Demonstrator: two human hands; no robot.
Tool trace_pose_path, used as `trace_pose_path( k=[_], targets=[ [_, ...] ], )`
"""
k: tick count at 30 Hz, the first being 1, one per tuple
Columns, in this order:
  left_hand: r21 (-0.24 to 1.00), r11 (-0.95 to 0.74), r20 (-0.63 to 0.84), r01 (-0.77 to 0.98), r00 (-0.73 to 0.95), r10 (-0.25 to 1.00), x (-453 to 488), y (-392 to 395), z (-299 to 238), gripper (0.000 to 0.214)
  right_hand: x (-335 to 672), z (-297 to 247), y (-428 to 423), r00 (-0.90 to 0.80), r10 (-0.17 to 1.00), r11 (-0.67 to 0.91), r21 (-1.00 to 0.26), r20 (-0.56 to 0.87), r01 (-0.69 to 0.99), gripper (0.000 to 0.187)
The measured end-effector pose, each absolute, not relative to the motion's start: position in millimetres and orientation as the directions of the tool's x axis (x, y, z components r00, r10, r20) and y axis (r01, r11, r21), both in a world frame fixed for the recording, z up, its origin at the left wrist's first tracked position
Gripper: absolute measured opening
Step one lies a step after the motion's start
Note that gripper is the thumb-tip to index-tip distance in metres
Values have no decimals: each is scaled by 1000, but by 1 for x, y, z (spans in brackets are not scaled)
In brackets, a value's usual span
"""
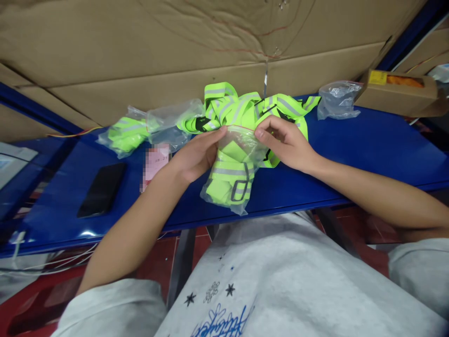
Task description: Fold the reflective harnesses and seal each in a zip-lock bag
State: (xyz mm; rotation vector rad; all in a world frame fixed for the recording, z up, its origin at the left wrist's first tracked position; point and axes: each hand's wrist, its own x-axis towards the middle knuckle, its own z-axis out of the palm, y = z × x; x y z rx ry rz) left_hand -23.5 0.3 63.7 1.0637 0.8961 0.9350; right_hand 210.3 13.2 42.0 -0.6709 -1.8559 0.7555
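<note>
- Nearest to the camera is the person's pale grey shirt (280,281), with a blue print and small dark stars, below the edge of the worktop.
- The blue worktop (368,154) runs from left to right in front of the person, and both bare forearms reach over its near edge.
- The clear bag (242,150) is held in the middle, between the two hands, and its lower end hangs at the near edge of the worktop. Inside it is a folded neon-yellow strap piece with grey reflective bands and a black buckle.
- The left hand (194,157) holds the top edge of the clear bag on the left side; its grip is closed on the plastic.
- The right hand (289,142) holds the same edge on the right side, and its grip is also closed on the plastic.
- A thin red line runs along the mouth of the bag between the hands; it is perhaps a seal strip, but the view is not sharp enough to be sure.
- Left of the left hand lies a blurred pink slip (156,161), and further left a black phone (102,188) lies flat.
- Just behind the hands is a pile of loose neon straps (238,107).
- Left of this pile lies a packed bag (126,133), with empty clear bags (173,119) between them.
- At the far right a crumpled bag (338,99) lies beside a cardboard box (396,91).
- Cardboard sheets (157,47) stand behind everything.
</note>
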Motion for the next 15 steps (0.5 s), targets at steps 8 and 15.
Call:
trace_pose_path(
  k=[8,15],
  targets=[
    [981,45,1,-188,240,971,-25,-2,67,23,213,51,11,-407,665,723,-675,626,142,55],
    [989,12,18,-148,199,980,-27,0,64,29,222,52,21,-386,719,666,-732,578,143,52]
  ],
)
